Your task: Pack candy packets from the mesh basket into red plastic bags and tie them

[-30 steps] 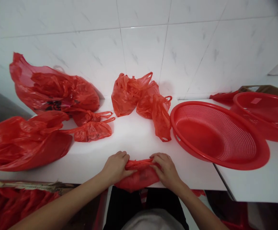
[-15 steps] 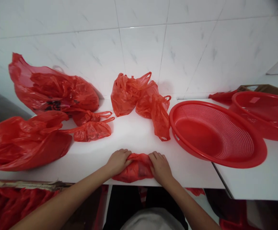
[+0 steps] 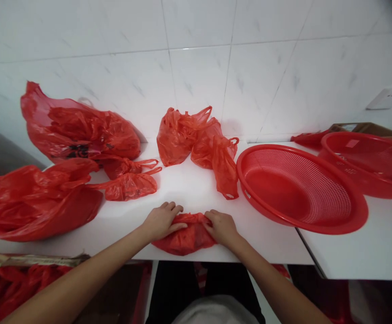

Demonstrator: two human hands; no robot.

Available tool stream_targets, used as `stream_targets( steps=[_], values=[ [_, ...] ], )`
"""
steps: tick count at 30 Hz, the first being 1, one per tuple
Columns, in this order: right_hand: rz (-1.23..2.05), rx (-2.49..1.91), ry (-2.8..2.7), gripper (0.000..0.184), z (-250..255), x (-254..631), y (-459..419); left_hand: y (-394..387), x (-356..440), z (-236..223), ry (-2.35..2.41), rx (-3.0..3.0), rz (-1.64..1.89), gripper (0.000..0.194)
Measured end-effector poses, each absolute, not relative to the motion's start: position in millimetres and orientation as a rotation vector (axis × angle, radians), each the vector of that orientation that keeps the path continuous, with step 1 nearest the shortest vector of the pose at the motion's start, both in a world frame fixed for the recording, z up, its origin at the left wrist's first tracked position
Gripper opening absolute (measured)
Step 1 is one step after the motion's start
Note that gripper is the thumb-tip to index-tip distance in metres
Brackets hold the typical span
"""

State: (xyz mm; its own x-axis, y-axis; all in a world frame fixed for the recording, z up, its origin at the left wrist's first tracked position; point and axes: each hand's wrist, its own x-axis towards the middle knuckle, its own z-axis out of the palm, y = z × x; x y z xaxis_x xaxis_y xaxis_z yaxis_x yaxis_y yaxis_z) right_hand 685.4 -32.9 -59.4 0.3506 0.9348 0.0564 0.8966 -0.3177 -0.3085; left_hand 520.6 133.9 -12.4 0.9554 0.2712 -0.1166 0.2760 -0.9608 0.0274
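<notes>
A small red plastic bag (image 3: 187, 240) lies on the white table near its front edge, its upper rim gathered and crumpled. My left hand (image 3: 160, 220) rests at the bag's upper left corner, thumb and fingers spread apart, with the thumb lying across the red plastic. At the upper right corner, my right hand (image 3: 221, 227) is closed on the bag's edge. What the bag contains cannot be made out. Beyond my hands, several tied red bags (image 3: 179, 139) stand against the tiled wall.
On the right sit a red perforated basket (image 3: 280, 189) and a second red basket (image 3: 368, 166). Large red bags (image 3: 40, 202) and smaller knotted bags (image 3: 131, 186) occupy the left. A cardboard box (image 3: 108, 292) with red plastic is below the table edge. A seam (image 3: 311, 252) divides the tabletop.
My left hand has loosened, its thumb now stretched apart from the fingers, and has shifted slightly left. My right hand still grips the bag. The view has tilted a little.
</notes>
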Motion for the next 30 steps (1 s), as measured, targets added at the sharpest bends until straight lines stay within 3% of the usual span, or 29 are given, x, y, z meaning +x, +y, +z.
stream_targets(
  steps=[4, 11, 16, 21, 25, 30],
  values=[
    [0.230, -2.266, -1.581, 0.017, -54.4, 690.8, -44.1, 142.1, 499.7, -3.4, 0.512, 3.040, -0.222, 0.041],
    [0.321, -2.173, -1.313, 0.033, -60.6, 708.2, -68.9, 169.4, 462.8, -2.8, 0.697, 2.891, -0.202, 0.050],
    [0.370, -2.090, -1.240, 0.035, -66.3, 711.4, -74.1, 157.4, 478.2, 6.2, 0.846, 2.875, -0.047, 0.046],
    [0.464, -1.840, -1.124, 0.034, -69.9, 703.1, -70.8, 112.5, 521.0, 8.8, 0.395, 2.895, 0.105, 0.046],
    [0.406, -1.659, -0.904, 0.028, -78.8, 704.3, -71.2, 102.7, 533.3, 11.1, 0.333, 2.736, -0.067, 0.025],
    [0.428, -1.567, -0.717, 0.028, -85.7, 708.6, -71.9, 145.6, 501.8, 63.3, 0.348, 2.560, -0.148, 0.026]
  ],
)
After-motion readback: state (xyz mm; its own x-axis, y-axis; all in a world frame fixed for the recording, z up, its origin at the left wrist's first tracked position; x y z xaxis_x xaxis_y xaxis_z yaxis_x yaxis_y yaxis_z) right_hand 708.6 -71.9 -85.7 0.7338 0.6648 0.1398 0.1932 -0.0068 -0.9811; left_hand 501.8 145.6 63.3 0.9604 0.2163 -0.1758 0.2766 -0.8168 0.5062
